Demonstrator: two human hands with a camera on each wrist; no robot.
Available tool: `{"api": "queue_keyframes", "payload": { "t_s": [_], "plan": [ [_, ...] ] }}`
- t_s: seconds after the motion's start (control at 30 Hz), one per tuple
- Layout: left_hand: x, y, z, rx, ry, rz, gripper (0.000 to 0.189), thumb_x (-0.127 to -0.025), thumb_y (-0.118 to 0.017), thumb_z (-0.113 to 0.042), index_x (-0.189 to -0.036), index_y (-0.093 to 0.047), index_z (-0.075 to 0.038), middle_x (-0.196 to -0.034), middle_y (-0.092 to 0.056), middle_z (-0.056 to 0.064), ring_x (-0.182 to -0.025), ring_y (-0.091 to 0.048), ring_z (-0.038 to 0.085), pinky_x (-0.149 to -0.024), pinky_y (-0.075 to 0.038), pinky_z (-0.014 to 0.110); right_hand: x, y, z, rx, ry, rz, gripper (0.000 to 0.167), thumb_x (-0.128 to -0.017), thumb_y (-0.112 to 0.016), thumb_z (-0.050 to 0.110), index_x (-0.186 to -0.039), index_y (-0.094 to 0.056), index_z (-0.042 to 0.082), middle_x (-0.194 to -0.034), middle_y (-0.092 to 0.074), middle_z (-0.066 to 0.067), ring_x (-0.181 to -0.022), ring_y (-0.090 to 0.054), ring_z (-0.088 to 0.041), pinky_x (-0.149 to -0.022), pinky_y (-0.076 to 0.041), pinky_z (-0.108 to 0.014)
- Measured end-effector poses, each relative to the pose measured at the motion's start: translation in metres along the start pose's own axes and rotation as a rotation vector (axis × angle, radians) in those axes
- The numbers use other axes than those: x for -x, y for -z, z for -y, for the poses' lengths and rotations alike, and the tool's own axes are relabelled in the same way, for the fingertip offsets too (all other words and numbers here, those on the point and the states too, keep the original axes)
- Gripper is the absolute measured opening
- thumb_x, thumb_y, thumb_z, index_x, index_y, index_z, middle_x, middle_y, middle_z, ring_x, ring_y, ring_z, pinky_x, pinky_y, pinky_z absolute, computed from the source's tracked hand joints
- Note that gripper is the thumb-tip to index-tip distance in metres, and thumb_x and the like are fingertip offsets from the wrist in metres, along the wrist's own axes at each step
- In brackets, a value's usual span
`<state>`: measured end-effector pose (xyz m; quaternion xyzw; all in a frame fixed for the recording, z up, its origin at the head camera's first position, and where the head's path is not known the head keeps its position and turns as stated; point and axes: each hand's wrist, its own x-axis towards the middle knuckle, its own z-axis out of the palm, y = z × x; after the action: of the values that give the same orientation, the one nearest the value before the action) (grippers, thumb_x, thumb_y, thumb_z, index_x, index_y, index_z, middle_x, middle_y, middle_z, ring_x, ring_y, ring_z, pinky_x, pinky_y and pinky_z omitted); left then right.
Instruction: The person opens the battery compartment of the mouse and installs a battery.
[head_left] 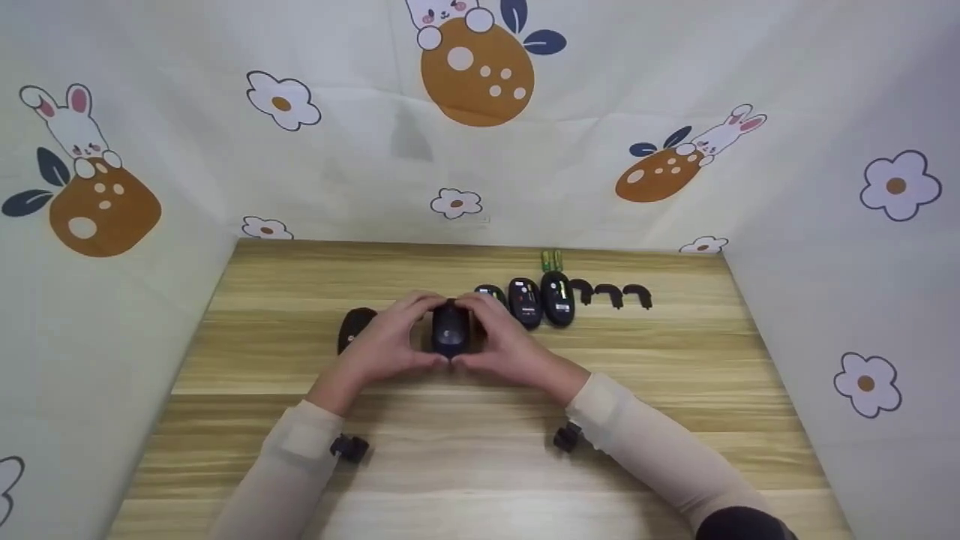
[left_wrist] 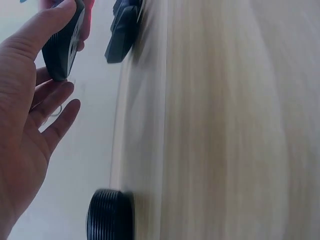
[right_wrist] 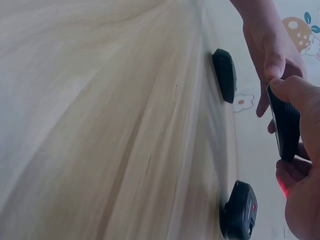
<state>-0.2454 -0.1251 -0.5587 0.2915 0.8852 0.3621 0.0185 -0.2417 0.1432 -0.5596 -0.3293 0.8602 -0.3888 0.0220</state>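
Both hands hold one dark computer mouse (head_left: 451, 330) between them, lifted off the table. My left hand (head_left: 390, 341) grips its left side, thumb at the near end and fingers at the far end. My right hand (head_left: 502, 341) grips the opposite side in the same way. In the left wrist view the mouse (left_wrist: 62, 47) is tilted on edge beside the left hand (left_wrist: 30, 105). The right wrist view shows the mouse (right_wrist: 287, 122) with a ridged side, between the left hand (right_wrist: 274, 50) and right hand (right_wrist: 305, 195).
Another black mouse (head_left: 354, 328) lies left, partly behind the left hand. Right of the hands, two mice (head_left: 525, 304) (head_left: 557, 300) lie underside up, beside a partly hidden one (head_left: 490, 291). Green batteries (head_left: 552, 261) stand behind them; three curved black pieces (head_left: 609, 294) lie farther right.
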Motion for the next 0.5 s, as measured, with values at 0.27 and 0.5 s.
{"api": "queue_keyframes", "payload": {
  "t_s": [0.27, 0.5],
  "plan": [
    [-0.012, -0.012, -0.008, 0.003, -0.053, 0.012, 0.094, -0.083, -0.099, -0.033, -0.163, -0.053, -0.015, -0.163, -0.051, 0.003, -0.149, -0.053, 0.027, -0.124, -0.044, 0.049, 0.014, 0.013, -0.008, -0.022, -0.016, -0.03, 0.09, -0.085, -0.096, 0.019, -0.161, -0.049, 0.01, -0.165, -0.047, -0.007, -0.153, -0.047, -0.027, -0.129, -0.038, -0.044],
    [-0.022, -0.024, -0.017, 0.032, -0.107, 0.013, 0.091, -0.087, -0.096, -0.029, -0.165, -0.051, -0.014, -0.164, -0.05, 0.005, -0.151, -0.05, 0.029, -0.126, -0.042, 0.049, 0.025, 0.024, -0.014, -0.016, -0.02, -0.046, 0.09, -0.085, -0.096, 0.02, -0.161, -0.05, 0.011, -0.165, -0.047, -0.003, -0.155, -0.043, -0.023, -0.13, -0.034, -0.041]
  ]
}}
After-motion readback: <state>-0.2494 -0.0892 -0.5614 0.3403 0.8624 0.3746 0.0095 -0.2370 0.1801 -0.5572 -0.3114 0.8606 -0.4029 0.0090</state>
